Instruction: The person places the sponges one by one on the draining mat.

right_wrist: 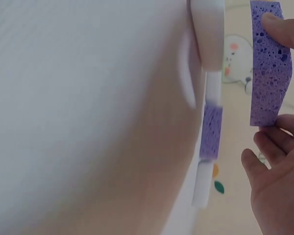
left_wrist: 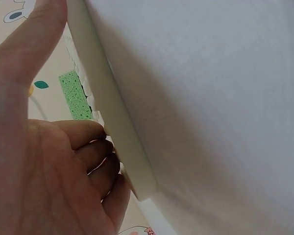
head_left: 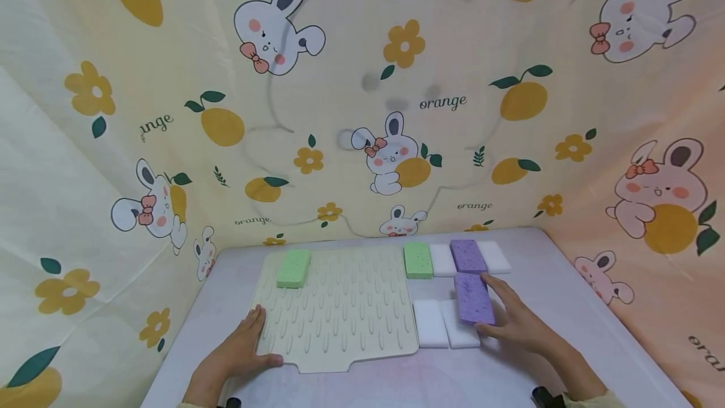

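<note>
My right hand [head_left: 518, 317] pinches a purple sponge [head_left: 473, 298] between thumb and fingers. In the right wrist view the sponge [right_wrist: 269, 68] is raised above the table, thumb on one end and fingers at the other. In the head view it overlaps one of two white sponges [head_left: 430, 325] lying to the right of a cream ridged mat [head_left: 334, 301]. My left hand [head_left: 243, 345] rests at the mat's near left corner, fingers along the left side and thumb spread at the front edge. A green sponge [head_left: 294, 268] lies on the mat's far left part.
Behind the held sponge, a back row on the table [head_left: 385, 386] has a green sponge [head_left: 418, 260], a white one [head_left: 443, 260], a purple one [head_left: 467, 256] and another white one [head_left: 494, 257]. A printed bunny-and-orange curtain [head_left: 340, 80] hangs around the table's back and sides.
</note>
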A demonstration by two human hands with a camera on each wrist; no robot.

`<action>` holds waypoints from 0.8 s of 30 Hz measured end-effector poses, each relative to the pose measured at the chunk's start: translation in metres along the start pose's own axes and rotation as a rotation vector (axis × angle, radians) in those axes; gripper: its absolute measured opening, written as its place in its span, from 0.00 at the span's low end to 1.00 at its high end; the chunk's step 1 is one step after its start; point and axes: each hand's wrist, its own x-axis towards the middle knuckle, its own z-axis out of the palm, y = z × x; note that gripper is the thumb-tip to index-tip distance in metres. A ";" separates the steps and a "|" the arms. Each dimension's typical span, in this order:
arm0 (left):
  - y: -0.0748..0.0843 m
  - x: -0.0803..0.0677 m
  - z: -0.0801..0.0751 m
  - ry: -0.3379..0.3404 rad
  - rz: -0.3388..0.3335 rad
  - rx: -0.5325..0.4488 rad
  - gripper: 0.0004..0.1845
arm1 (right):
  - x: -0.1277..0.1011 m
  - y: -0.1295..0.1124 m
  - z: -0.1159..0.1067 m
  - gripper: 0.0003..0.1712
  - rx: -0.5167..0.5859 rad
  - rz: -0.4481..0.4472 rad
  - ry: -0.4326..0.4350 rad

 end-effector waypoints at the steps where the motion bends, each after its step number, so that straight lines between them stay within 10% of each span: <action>1: 0.000 0.000 0.000 0.002 0.001 0.000 0.75 | 0.002 -0.001 0.001 0.67 0.001 0.003 -0.001; 24: 0.003 -0.002 -0.004 -0.004 -0.001 -0.004 0.74 | 0.038 -0.034 0.039 0.67 0.018 0.006 0.005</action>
